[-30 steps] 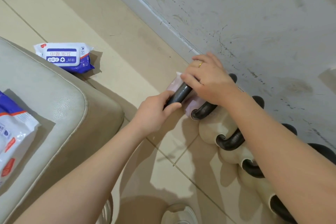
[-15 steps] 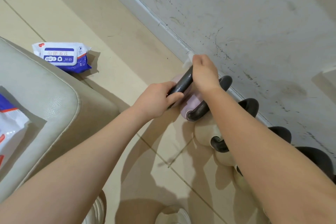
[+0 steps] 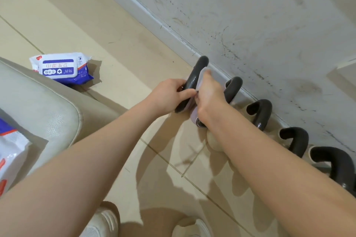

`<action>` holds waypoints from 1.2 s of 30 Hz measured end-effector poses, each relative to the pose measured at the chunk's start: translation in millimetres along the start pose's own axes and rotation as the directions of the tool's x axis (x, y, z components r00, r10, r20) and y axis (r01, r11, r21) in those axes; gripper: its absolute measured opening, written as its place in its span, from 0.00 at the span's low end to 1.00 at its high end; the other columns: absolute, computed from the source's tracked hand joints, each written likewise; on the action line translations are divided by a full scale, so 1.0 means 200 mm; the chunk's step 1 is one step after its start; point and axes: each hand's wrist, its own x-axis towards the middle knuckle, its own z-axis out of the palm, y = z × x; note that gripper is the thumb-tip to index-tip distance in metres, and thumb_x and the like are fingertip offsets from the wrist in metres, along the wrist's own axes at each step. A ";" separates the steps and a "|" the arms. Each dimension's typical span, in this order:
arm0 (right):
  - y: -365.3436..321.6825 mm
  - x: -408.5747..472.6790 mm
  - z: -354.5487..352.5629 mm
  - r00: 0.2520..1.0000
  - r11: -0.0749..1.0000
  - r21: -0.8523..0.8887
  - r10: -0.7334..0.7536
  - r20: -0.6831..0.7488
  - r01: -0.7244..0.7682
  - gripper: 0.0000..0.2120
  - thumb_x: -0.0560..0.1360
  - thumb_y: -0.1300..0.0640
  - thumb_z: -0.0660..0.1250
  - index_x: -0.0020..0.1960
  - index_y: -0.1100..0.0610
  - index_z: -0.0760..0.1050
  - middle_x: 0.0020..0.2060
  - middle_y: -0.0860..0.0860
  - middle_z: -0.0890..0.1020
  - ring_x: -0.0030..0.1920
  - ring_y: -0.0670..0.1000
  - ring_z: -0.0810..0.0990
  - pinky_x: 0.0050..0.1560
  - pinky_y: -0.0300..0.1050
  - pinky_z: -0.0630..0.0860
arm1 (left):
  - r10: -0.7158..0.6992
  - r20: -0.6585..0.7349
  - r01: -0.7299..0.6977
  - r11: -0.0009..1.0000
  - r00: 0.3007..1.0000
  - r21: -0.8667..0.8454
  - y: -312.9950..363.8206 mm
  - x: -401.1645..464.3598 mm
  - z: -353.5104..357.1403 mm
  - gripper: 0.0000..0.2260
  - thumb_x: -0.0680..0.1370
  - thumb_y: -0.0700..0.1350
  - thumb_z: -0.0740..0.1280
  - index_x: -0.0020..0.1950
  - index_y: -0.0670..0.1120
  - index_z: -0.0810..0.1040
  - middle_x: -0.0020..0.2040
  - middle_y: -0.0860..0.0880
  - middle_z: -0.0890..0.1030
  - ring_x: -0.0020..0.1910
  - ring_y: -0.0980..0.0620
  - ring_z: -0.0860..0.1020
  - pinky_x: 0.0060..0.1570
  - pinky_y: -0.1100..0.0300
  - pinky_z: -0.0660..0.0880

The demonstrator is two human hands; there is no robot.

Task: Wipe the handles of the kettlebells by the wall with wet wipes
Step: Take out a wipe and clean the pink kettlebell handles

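Note:
Several kettlebells with dark curved handles stand in a row along the wall. The leftmost one has a pale purple body, mostly hidden under my hands. Its black handle (image 3: 196, 72) rises toward the skirting. My left hand (image 3: 167, 96) grips the lower part of that handle. My right hand (image 3: 209, 93) presses a white wet wipe (image 3: 201, 77) against the handle's upper side. The neighbouring handles (image 3: 259, 112) stand untouched to the right.
A blue and white pack of wet wipes (image 3: 61, 68) lies on the tiled floor at left. A beige cushioned seat (image 3: 38, 102) fills the lower left, with another wipes pack (image 3: 9, 152) on it. My white shoes (image 3: 104, 221) show at the bottom.
My right hand has slid with the wipe along the leftmost handle, up toward the wall and back a little. My left hand stays on the lower part of the handle.

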 end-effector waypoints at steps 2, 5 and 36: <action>-0.01 -0.03 -0.02 0.999 0.999 0.028 0.032 0.026 -0.033 0.16 0.78 0.45 0.55 0.38 0.54 0.69 0.47 0.54 0.80 0.52 0.55 0.80 0.57 0.47 0.74 | -0.018 0.048 0.020 0.999 0.999 -0.032 0.01 0.01 -0.02 0.10 0.77 0.47 0.63 0.46 0.40 0.78 0.38 0.45 0.76 0.37 0.49 0.72 0.39 0.60 0.68; -0.03 -0.02 0.01 0.996 0.994 0.106 -0.031 0.088 0.021 0.22 0.77 0.38 0.53 0.54 0.55 0.73 0.57 0.55 0.79 0.55 0.54 0.79 0.51 0.49 0.77 | -0.065 0.060 0.071 0.993 0.996 -0.098 0.02 -0.02 -0.03 0.09 0.78 0.46 0.61 0.45 0.45 0.80 0.39 0.46 0.80 0.39 0.49 0.76 0.46 0.56 0.73; 0.57 -0.20 0.10 0.755 0.694 -0.528 -0.640 -0.143 0.489 0.08 0.79 0.56 0.57 0.54 0.60 0.68 0.49 0.57 0.77 0.48 0.60 0.75 0.41 0.48 0.67 | -0.224 0.026 0.224 0.942 0.974 -0.250 0.00 -0.15 -0.13 0.12 0.75 0.46 0.61 0.48 0.44 0.83 0.46 0.49 0.81 0.46 0.49 0.76 0.51 0.57 0.72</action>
